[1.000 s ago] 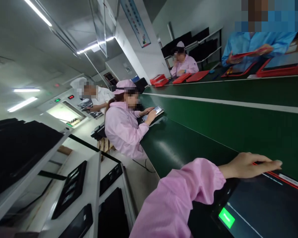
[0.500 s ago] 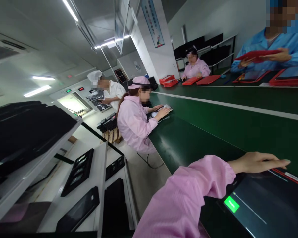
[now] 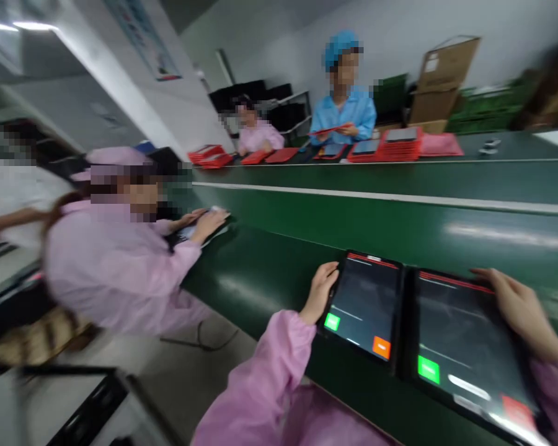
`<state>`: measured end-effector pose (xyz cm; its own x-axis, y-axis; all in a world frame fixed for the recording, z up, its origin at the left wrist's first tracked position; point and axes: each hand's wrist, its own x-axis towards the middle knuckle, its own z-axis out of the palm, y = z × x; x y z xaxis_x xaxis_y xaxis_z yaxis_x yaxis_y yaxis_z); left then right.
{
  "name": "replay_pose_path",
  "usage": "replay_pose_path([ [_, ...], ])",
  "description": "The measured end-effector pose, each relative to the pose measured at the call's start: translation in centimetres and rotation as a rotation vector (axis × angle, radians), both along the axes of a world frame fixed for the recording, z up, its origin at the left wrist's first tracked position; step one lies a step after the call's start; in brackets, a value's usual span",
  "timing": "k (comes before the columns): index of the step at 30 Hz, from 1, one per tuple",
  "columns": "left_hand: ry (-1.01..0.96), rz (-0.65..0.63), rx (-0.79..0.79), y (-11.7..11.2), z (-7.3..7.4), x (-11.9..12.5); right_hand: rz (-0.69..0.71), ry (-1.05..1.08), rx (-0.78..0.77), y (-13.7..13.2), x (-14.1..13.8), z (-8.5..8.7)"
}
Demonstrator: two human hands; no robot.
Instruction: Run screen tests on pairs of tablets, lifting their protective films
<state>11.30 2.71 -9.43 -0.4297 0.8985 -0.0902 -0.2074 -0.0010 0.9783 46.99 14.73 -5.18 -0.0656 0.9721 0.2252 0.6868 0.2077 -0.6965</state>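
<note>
Two black tablets lie side by side on the green bench, each with a dark screen, a red line along the top and a green button at the lower left. My left hand [image 3: 323,291] grips the outer edge of the left tablet [image 3: 365,303]. My right hand [image 3: 521,313] lies over the far right edge of the right tablet [image 3: 465,347], its fingers curled across the corner. An orange-red button shows at the lower right of each screen.
A green conveyor bench [image 3: 353,229] with a white stripe runs across the view. A co-worker in pink [image 3: 116,260] handles a tablet [image 3: 204,226] at left. Beyond stand workers in blue [image 3: 344,114] and pink [image 3: 255,133], red trays [image 3: 402,144] and cardboard boxes [image 3: 439,80].
The view has swung and levelled, and the picture is blurred. My right hand and a second tablet have come into view. My left hand has moved from the tablet's far edge to its near side edge.
</note>
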Motion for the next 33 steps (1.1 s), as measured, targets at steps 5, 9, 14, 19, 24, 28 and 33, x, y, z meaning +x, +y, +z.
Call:
replay_pose_path([
  [5, -0.062, -0.038, -0.048, -4.6, -2.1, -0.7, -0.021, 0.023, -0.092, 0.9, 0.6, -2.3],
  [9, -0.057, -0.052, -0.077, -6.2, -2.4, -0.8, -0.019, 0.032, -0.049, 1.1, 0.4, -2.2],
  [14, -0.048, -0.098, -0.105, -7.1, -2.4, -1.2, 0.08, -0.026, 0.1, -4.0, 0.0, 0.0],
  [19, -0.012, -0.122, -0.116, -7.9, -2.8, -1.6, 0.647, -0.374, 0.416, -13.9, -2.4, 1.9],
  [24, -0.016, -0.112, -0.167, -8.1, -2.8, -1.9, 0.58, -0.413, 0.542, -16.8, -2.7, 2.5],
  [28, -0.034, -0.103, -0.168, -8.3, -2.9, -2.2, 0.559, -0.382, 0.548, -16.7, -3.3, 2.2],
  [33, -0.044, -0.131, -0.142, -8.5, -3.0, -2.7, 0.373, -0.403, 0.566, -18.0, -5.6, -0.2],
])
